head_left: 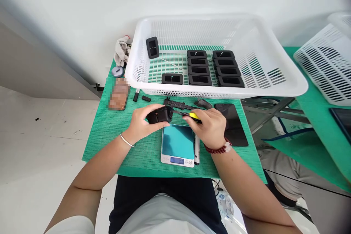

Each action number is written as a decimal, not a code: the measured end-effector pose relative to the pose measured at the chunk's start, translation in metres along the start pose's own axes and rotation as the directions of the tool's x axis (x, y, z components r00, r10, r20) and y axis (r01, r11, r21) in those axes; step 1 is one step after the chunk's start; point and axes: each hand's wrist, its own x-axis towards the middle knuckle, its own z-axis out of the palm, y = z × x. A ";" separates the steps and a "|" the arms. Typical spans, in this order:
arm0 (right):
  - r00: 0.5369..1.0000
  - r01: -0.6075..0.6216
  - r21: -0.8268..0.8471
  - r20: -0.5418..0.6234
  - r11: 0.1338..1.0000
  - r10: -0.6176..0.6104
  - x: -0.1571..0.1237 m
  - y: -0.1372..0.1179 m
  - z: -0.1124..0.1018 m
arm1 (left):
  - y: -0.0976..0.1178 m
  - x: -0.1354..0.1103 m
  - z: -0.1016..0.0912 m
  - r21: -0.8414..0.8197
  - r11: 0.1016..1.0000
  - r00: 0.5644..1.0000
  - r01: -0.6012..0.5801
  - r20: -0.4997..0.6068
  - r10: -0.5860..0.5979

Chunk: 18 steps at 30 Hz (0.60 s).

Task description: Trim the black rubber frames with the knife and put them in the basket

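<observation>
My left hand point(142, 121) is closed around a black plastic case point(159, 115), holding it above the table, left of the scale. A yellow and black utility knife point(194, 116) is gripped in my right hand point(210, 126). Its blade points left and reaches the right edge of the case; whether it touches cannot be made out. Below both hands lies a digital scale point(177, 144) with a shiny platform and a lit display. Just beyond them are black calipers point(182, 105).
A white plastic basket point(219, 92) with several black cases point(198, 71) stands at the back. On the green mat point(106, 135) are a marker point(136, 95), a small black piece point(146, 98), a black tablet-like slab point(232, 124) and a partly blurred phone point(120, 104). Another basket point(326, 62) is at right.
</observation>
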 end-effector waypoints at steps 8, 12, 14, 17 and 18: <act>0.999 -0.032 0.085 0.014 0.996 0.031 0.002 -0.007 0.000 | -0.002 -0.002 0.005 -0.247 0.958 0.989 0.147 0.055 -0.138; 0.998 -0.057 0.055 0.009 0.997 0.056 0.002 -0.010 0.001 | -0.003 -0.003 0.007 -0.321 0.919 0.972 0.230 0.129 -0.198; 0.997 -0.080 0.056 0.001 0.995 0.080 0.001 -0.010 0.002 | -0.003 -0.004 0.007 -0.343 0.901 0.962 0.266 0.157 -0.224; 0.997 -0.078 0.083 0.025 0.993 0.076 0.000 -0.010 0.002 | -0.004 -0.005 0.008 -0.366 0.885 0.954 0.287 0.191 -0.231; 0.997 -0.078 0.080 0.034 0.994 0.075 -0.001 -0.010 0.003 | -0.005 -0.006 0.008 -0.368 0.885 0.954 0.284 0.201 -0.223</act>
